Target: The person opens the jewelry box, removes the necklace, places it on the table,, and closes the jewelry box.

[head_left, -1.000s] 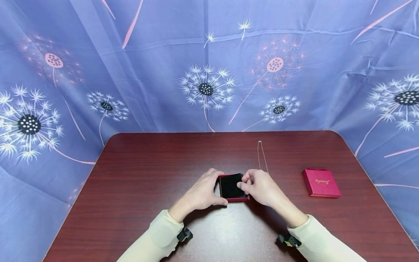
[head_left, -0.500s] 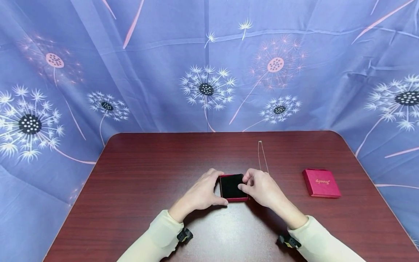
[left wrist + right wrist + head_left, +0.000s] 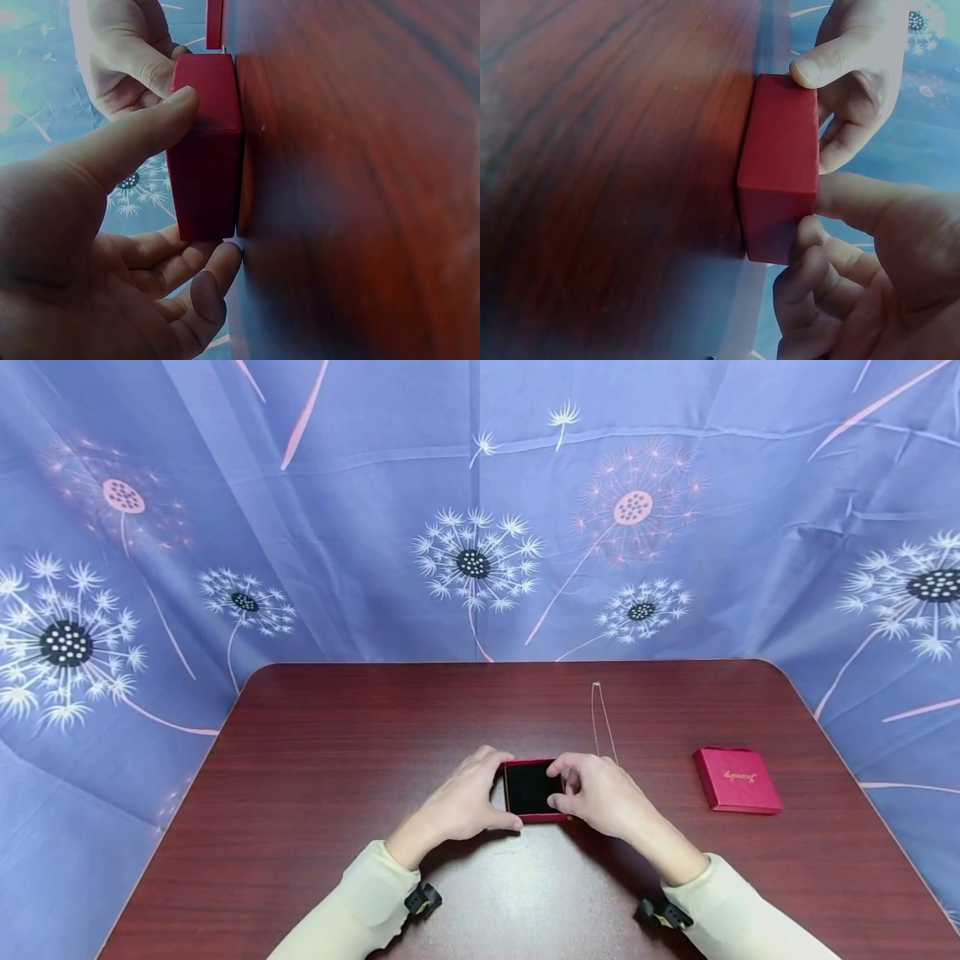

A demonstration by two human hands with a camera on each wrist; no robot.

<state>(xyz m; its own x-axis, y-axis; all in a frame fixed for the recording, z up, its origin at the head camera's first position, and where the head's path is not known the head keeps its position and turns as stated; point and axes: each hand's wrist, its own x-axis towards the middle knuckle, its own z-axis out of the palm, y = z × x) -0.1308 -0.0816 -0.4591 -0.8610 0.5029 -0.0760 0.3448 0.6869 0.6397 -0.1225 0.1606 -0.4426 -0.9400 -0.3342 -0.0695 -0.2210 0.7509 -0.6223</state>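
Note:
A small red jewelry box base (image 3: 542,818) sits on the table with a black pad (image 3: 528,790) lying level inside it. My left hand (image 3: 463,803) grips the box, its thumb on the near side and fingers at the far side. In the left wrist view the left thumb (image 3: 161,120) lies against the box's red wall. At the right end, my right hand (image 3: 606,793) touches the pad's edge with thumb and index finger spread apart. Its other fingers bend loosely beside the box's end wall (image 3: 776,229). Part of the pad is hidden under this hand.
Beyond the right hand, a thin chain necklace (image 3: 596,684) lies stretched on the wooden table (image 3: 337,735), its near end hidden by that hand. To the right rests the red lid (image 3: 742,782) with gold lettering. A blue dandelion-print cloth (image 3: 360,527) hangs behind.
The right thumb and index finger have spread from a closer pinch at the pad's right edge. The pad's raised right side has come down level. The left hand and box have stayed put.

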